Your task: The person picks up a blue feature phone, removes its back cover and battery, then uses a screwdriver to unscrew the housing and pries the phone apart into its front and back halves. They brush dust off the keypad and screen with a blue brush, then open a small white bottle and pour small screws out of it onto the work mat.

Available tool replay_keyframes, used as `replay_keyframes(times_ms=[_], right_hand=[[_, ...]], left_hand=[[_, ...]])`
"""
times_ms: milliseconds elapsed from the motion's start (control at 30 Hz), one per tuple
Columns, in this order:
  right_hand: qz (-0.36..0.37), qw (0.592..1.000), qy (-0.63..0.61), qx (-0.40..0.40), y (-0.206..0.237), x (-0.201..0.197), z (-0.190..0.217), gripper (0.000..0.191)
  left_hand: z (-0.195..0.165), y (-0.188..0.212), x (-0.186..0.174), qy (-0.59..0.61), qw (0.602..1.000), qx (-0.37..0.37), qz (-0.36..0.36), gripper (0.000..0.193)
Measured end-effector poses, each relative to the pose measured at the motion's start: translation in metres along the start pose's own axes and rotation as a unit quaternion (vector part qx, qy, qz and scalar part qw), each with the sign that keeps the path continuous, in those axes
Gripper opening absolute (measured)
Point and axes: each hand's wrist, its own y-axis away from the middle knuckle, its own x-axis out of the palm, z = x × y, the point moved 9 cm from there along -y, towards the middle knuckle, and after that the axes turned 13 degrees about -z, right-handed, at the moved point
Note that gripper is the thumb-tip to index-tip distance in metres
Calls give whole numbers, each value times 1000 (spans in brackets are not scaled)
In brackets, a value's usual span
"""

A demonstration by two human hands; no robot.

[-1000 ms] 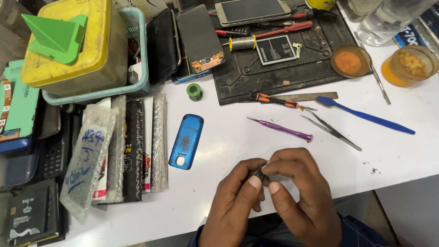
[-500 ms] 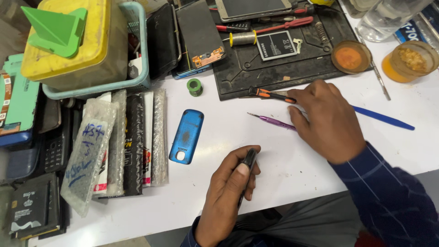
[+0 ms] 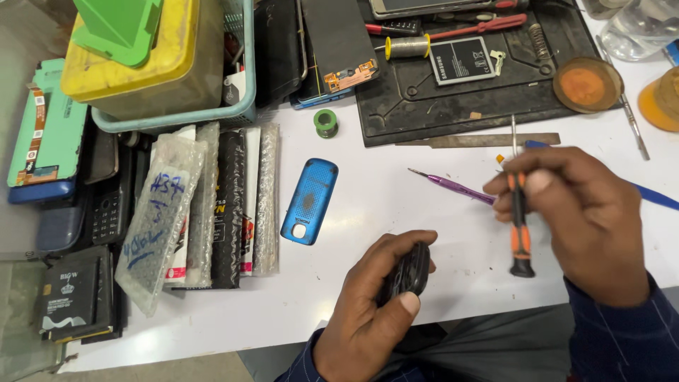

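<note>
Small black phone [image 3: 404,272] mostly covered by left hand [image 3: 371,311]; face and keys unseen. Purple tool [image 3: 453,186] handle end hidden under right hand [image 3: 587,219]. Blue tool [image 3: 654,196] largely behind same hand. Orange-black screwdriver [image 3: 520,226] midsection masked by fingers. Orange-filled dish [image 3: 665,95] cut by right edge.

Clear bubble-wrap packets [image 3: 161,219] with blue marks are lying along the counter's left edge beside black-and-white packets [image 3: 230,205]. A black battery with a white label [image 3: 463,60] is resting on the back mat [image 3: 453,106].
</note>
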Motion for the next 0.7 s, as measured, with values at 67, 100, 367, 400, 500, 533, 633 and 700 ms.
replay_keyframes(times_ms=[67,100,367,400,500,533,633,700], right_hand=[[12,1000,2,-12,14,-2,4,19],[20,1000,16,-18,20,-2,6,21],[165,966,192,-46,63,15,14,27],[172,960,212,-60,65,19,15,26],[168,950,248,-92,64,23,22,23],[161,948,256,-102,63,23,24,23],[159,936,269,-159,61,27,37,23],[166,933,269,-170,62,28,41,24]], left_hand=[[-1,0,1,-22,1000,11,5,63],[-2,0,0,-36,999,16,3,62],[0,-4,-7,-58,997,11,-52,55],[-1,-5,-9,-72,995,20,-60,56],[-6,-6,-11,-93,992,44,-77,57],[-7,-7,-12,-97,991,52,-82,57],[-6,-7,-13,-107,990,37,-88,57],[-5,-8,-13,-117,988,33,-92,57]])
